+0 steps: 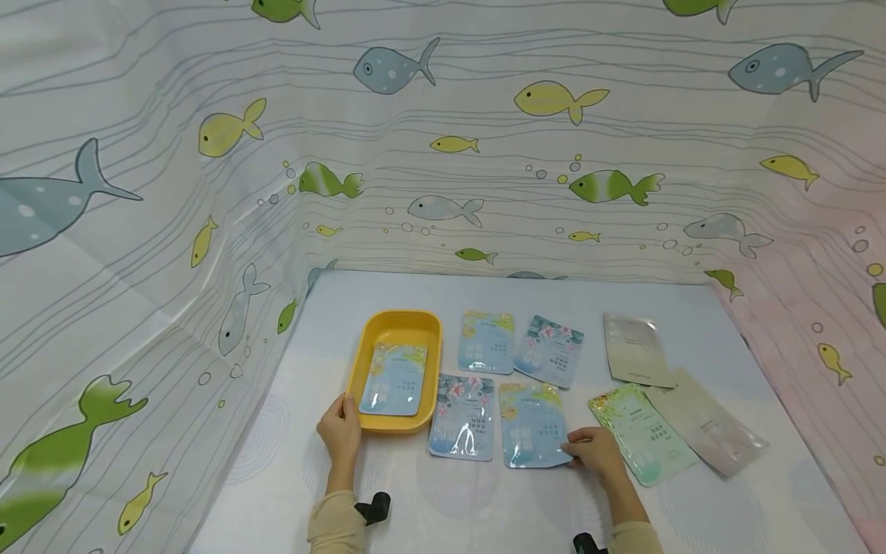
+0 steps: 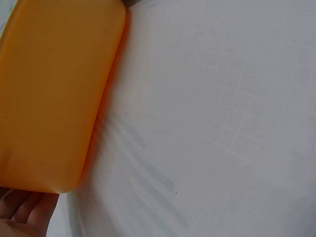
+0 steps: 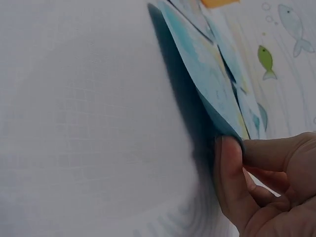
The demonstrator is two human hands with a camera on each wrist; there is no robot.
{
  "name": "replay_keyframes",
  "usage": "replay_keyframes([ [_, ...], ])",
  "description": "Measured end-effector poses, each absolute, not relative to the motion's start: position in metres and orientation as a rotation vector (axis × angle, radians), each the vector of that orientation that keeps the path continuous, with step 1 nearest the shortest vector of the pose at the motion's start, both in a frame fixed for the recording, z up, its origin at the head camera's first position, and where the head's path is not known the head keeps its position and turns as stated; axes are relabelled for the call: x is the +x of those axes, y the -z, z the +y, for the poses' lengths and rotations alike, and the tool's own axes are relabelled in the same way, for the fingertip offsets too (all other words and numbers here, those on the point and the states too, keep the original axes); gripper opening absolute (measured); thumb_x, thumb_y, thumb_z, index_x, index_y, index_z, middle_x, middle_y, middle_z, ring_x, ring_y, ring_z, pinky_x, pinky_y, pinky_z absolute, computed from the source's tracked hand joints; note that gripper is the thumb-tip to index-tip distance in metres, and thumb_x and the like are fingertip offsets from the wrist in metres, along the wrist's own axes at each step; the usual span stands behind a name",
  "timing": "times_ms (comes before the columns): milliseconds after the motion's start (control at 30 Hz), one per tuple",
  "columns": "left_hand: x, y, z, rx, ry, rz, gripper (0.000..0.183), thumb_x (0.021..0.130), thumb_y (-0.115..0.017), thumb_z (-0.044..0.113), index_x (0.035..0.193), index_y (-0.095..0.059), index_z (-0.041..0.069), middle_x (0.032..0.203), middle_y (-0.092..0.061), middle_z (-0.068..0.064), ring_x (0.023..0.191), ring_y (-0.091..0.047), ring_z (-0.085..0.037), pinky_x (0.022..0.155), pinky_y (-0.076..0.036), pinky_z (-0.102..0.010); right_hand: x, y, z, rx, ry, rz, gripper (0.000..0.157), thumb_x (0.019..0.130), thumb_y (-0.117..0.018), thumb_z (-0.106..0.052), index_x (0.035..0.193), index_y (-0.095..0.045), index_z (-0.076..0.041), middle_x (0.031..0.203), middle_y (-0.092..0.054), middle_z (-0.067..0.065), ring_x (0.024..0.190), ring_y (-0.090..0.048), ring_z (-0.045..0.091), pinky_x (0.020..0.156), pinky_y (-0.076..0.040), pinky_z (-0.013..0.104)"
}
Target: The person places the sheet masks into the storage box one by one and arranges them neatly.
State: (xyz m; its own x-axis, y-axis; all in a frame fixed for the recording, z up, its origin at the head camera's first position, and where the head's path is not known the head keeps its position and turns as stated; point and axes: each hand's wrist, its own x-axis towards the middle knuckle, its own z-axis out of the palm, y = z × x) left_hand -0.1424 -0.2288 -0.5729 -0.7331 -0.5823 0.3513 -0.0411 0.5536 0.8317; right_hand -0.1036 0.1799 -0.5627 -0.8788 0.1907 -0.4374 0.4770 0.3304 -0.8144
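My left hand [image 1: 339, 431] holds the lower left corner of a yellow plastic tray [image 1: 434, 385]; its fingers [image 2: 37, 212] show at the tray's end in the left wrist view. Inside the tray lies one light blue sheet mask packet [image 1: 394, 381] with yellow flowers. With thumb and fingers, my right hand [image 1: 597, 454] pinches the lower right corner of another light blue packet [image 1: 533, 423]. In the right wrist view that corner is bent up slightly off the table, while the packet's far end stays low.
Left of the pinched packet lies a pink-flowered blue packet [image 1: 461, 419]. Behind are a yellow-flowered one [image 1: 487, 342] and another pink-flowered one [image 1: 551, 352]. To the right lie a green packet [image 1: 644, 435] and two silvery beige packets [image 1: 633, 350]. A fish-print curtain [image 1: 484, 177] surrounds the white table [image 1: 457, 512].
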Motion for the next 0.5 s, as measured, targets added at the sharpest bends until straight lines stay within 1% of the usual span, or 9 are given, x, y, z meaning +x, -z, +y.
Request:
replay_keyframes([
  [133,-0.143,0.573,-0.229,0.497,1.138,-2.175,0.018,0.088,-0.055,0.003,0.091,-0.070,-0.008,0.081,-0.070,-0.020,0.070,-0.060,-0.025,0.058,-0.043,-0.023,-0.100,0.561,0.182,0.568,1.662,2.296,0.026,0.078,-0.064,0.006,0.101,-0.059,0.017,0.082,-0.066,0.014,0.065,-0.060,0.017,0.061,-0.053,0.031],
  [200,-0.143,0.574,-0.229,0.495,1.138,-2.173,0.018,0.088,-0.056,0.002,0.089,-0.070,-0.008,0.079,-0.070,-0.019,0.068,-0.058,-0.025,0.057,-0.042,-0.024,-0.098,0.559,0.183,0.564,1.682,2.289,0.029,0.079,-0.064,0.005,0.105,-0.060,0.016,0.086,-0.067,0.015,0.067,-0.061,0.017,0.062,-0.053,0.031],
  [300,-0.143,0.574,-0.229,0.495,1.130,-2.171,0.017,0.088,-0.056,0.002,0.089,-0.070,-0.007,0.079,-0.070,-0.019,0.068,-0.059,-0.025,0.058,-0.043,-0.026,-0.097,0.555,0.185,0.572,1.699,2.284,0.031,0.079,-0.065,0.004,0.108,-0.060,0.014,0.089,-0.068,0.015,0.070,-0.062,0.017,0.063,-0.053,0.031],
  [500,-0.143,0.573,-0.228,0.496,1.129,-2.172,0.017,0.088,-0.056,0.002,0.088,-0.070,-0.007,0.077,-0.069,-0.019,0.066,-0.056,-0.023,0.057,-0.043,-0.027,-0.098,0.543,0.187,0.548,1.759,2.265,0.033,0.080,-0.065,0.003,0.111,-0.059,0.015,0.093,-0.067,0.016,0.075,-0.064,0.019,0.067,-0.054,0.033],
])
